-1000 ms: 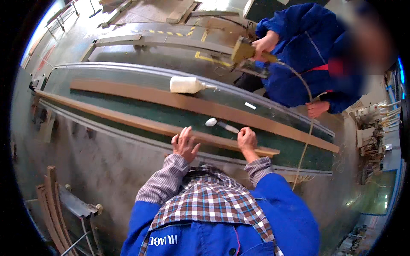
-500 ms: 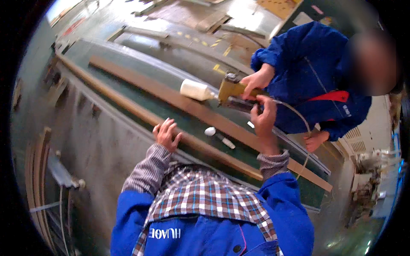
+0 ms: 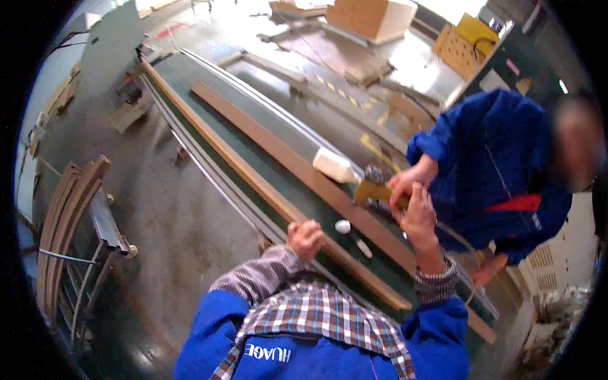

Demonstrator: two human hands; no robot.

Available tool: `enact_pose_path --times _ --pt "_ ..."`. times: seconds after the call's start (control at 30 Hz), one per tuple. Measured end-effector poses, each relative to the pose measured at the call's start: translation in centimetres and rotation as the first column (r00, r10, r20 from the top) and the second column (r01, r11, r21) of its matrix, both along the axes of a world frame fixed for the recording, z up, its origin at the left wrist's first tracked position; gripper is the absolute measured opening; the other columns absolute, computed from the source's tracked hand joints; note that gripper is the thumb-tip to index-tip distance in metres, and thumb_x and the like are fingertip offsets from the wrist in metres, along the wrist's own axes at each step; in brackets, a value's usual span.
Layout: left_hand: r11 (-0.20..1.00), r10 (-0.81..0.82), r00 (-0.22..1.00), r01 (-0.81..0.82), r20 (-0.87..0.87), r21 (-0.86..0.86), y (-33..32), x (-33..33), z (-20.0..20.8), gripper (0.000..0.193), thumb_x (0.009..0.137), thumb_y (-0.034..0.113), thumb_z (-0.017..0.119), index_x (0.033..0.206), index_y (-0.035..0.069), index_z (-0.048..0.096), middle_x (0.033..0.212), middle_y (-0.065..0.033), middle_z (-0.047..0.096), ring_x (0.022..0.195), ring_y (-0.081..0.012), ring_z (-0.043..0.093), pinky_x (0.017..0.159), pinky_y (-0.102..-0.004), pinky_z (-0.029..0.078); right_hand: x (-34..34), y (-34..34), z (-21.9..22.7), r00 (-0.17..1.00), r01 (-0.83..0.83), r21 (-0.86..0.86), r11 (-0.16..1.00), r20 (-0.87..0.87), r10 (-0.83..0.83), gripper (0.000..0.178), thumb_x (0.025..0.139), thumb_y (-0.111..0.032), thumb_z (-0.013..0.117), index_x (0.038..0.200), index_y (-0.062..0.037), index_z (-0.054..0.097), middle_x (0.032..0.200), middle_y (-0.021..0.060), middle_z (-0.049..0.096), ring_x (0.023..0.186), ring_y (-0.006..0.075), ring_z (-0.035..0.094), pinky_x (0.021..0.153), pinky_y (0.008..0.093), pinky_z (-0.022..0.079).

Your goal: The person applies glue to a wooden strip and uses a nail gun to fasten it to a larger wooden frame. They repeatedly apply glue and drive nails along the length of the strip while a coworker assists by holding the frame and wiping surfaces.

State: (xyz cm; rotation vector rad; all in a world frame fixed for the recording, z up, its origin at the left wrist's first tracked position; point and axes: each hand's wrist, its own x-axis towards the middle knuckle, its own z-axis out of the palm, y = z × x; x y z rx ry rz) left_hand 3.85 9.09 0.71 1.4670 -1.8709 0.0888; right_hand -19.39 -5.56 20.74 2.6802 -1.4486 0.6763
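Observation:
My left hand (image 3: 305, 239) is closed over the near wooden strip (image 3: 370, 274), fingers curled around its edge. My right hand (image 3: 419, 215) is closed at the handle of a yellow air nail gun (image 3: 373, 191), its grip partly hidden. A co-worker's hand (image 3: 415, 177) is on the same nail gun, just beyond mine. Left of the gun a white plastic bottle (image 3: 334, 166) lies on its side across a flat brown board (image 3: 278, 154). Between strip and board lies a small tool (image 3: 363, 247) with a rounded white head.
A long green-topped bench (image 3: 285, 190) with metal rails carries the wood. The co-worker (image 3: 487, 171) stands at its far right side, the other hand near the air hose. Curved wooden pieces (image 3: 69, 215) stand on a rack at left. A wooden box (image 3: 370, 19) sits on the floor behind.
My left hand has gone from spread fingers to curled around the strip. My right hand has closed at the nail gun's handle. The view has shifted, placing everything lower and further right.

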Motion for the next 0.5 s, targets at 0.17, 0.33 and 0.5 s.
enact_pose_path --times 0.17,0.33,0.5 --pt "0.998 0.06 0.997 -0.061 -0.051 -0.026 0.1 0.6 2.0 0.02 0.077 0.023 0.064 0.095 0.014 0.059 0.109 -0.0046 0.055 0.112 -0.0204 0.05 0.09 -0.0455 0.029 -4.5 -1.5 -4.1 0.962 0.05 0.029 0.998 -0.271 -0.04 0.058 0.062 -0.013 0.075 0.113 -0.0052 0.049 0.101 0.019 0.057 0.093 0.0364 0.056 0.078 0.0429 0.046" --pt "1.0 0.02 0.998 -0.018 -0.061 0.019 -0.1 1.3 -1.4 0.02 0.077 0.019 0.062 0.096 0.014 0.059 0.107 -0.0029 0.056 0.11 -0.0185 0.05 0.09 -0.0442 0.028 -1.8 0.1 1.5 0.933 0.173 0.491 0.854 -0.359 0.017 0.05 0.066 -0.022 0.073 0.11 -0.0052 0.057 0.103 0.017 0.061 0.091 0.0328 0.06 0.077 0.0398 0.048" --pt "0.987 0.148 0.988 -0.15 -0.052 -0.054 -0.7 1.4 -0.7 0.027 0.073 0.02 0.067 0.098 0.014 0.061 0.108 -0.0045 0.058 0.101 -0.0197 0.054 0.086 -0.0385 0.031 -1.8 -1.1 -0.8 0.931 -0.33 0.819 0.469 0.203 0.302 0.041 0.076 -0.023 0.068 0.109 -0.0029 0.054 0.091 0.0066 0.06 0.085 0.0162 0.056 0.074 0.0299 0.046"
